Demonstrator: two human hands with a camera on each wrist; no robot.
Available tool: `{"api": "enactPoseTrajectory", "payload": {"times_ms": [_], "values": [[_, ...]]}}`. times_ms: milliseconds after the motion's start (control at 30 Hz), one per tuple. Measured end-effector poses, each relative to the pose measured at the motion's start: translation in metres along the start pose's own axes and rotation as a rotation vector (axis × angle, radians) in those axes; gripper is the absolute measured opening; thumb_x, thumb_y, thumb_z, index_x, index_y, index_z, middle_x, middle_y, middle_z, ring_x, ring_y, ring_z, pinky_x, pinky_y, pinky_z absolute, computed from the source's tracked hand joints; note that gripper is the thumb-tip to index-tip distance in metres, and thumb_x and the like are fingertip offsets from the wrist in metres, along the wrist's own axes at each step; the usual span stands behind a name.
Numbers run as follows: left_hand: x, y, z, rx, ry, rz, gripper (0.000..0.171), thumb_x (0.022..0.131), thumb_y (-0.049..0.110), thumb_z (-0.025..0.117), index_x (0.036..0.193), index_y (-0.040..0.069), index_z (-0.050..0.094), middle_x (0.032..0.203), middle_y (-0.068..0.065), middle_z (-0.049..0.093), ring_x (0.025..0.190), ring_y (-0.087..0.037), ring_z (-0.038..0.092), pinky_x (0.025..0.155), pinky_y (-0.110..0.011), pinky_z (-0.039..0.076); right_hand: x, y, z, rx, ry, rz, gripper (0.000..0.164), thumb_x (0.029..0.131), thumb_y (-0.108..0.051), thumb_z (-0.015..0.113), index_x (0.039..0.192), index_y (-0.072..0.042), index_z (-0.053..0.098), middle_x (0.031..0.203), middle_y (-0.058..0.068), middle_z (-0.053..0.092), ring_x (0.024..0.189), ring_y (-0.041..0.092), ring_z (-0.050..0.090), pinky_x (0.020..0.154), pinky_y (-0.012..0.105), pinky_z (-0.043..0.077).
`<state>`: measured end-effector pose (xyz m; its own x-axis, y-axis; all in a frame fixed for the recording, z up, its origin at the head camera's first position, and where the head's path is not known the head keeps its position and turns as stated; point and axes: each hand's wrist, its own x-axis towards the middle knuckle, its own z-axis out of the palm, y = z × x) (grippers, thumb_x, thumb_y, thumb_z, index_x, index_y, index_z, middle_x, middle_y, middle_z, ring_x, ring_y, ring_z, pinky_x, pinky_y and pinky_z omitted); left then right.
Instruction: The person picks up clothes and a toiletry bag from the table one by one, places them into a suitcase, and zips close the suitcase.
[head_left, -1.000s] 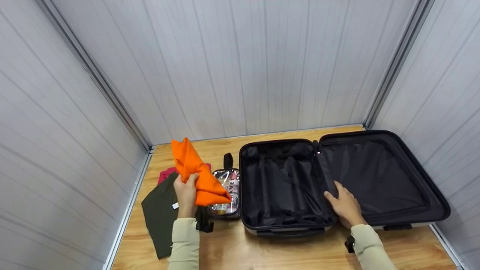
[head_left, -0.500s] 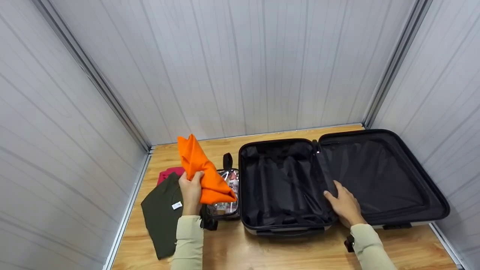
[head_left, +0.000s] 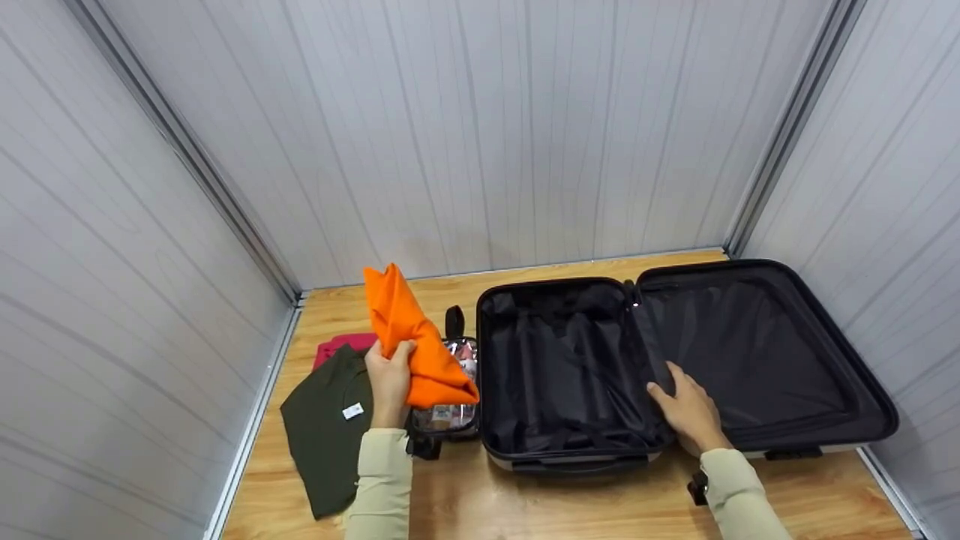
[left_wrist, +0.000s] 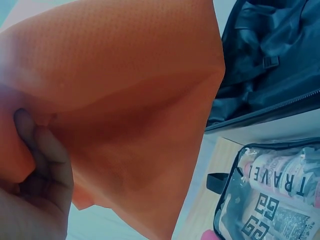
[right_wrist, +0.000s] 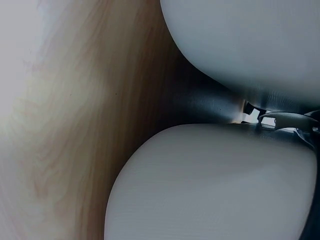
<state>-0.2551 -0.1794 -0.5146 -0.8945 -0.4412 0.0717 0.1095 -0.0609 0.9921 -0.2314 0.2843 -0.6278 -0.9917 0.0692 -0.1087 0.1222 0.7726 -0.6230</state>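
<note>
My left hand [head_left: 390,379] grips a folded orange cloth [head_left: 420,337], raised above the clothes and the toiletry bag on the floor. Up close in the left wrist view, the orange cloth [left_wrist: 130,100] hangs in a broad fold past the curled fingers [left_wrist: 52,155]. My right hand [head_left: 690,409] holds the black edge between the two halves of an open suitcase [head_left: 577,367], thumb on one side and fingers on the other. The right wrist view shows the pale outer shells [right_wrist: 215,180] and the hinge [right_wrist: 287,121], with the hand out of sight.
A clear toiletry bag [head_left: 450,424] of bottles stands against the suitcase's left side, partly covered by the cloth. Left of it lie a dark green garment [head_left: 322,435] and a pink garment [head_left: 345,345]. The suitcase lid [head_left: 757,352] lies open near the right wall [head_left: 900,225].
My left hand has carried the orange cloth to the right and slightly away, uncovering more of the green garment and its white label. The right hand and suitcase have stayed put.
</note>
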Motion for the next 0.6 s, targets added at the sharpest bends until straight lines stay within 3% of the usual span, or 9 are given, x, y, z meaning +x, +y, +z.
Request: {"api": "enactPoseTrajectory", "payload": {"times_ms": [367, 600], "values": [[-0.003, 0.001, 0.011, 0.007, -0.034, -0.007, 0.021, 0.088, -0.001, 0.064, 0.107, -0.009, 0.064, 0.084, -0.003, 0.061, 0.075, -0.014, 0.058, 0.07, -0.024, 0.051, -0.001, 0.0, -0.001, 0.005, 0.0, -0.002, 0.077, 0.105, -0.048, 0.049, 0.161, -0.002, 0.023, 0.157, 0.034, 0.035, 0.138, 0.057, 0.041, 0.111, 0.068, 0.035], [-0.005, 0.003, 0.02, 0.03, -0.037, 0.035, 0.014, 0.083, -0.003, 0.066, 0.095, -0.011, 0.065, 0.072, 0.0, 0.059, 0.064, -0.012, 0.055, 0.062, -0.024, 0.048, 0.0, 0.001, 0.0, 0.007, -0.015, 0.003, 0.078, 0.105, -0.049, 0.048, 0.162, -0.003, 0.021, 0.158, 0.034, 0.034, 0.138, 0.057, 0.04, 0.11, 0.068, 0.035]]}}
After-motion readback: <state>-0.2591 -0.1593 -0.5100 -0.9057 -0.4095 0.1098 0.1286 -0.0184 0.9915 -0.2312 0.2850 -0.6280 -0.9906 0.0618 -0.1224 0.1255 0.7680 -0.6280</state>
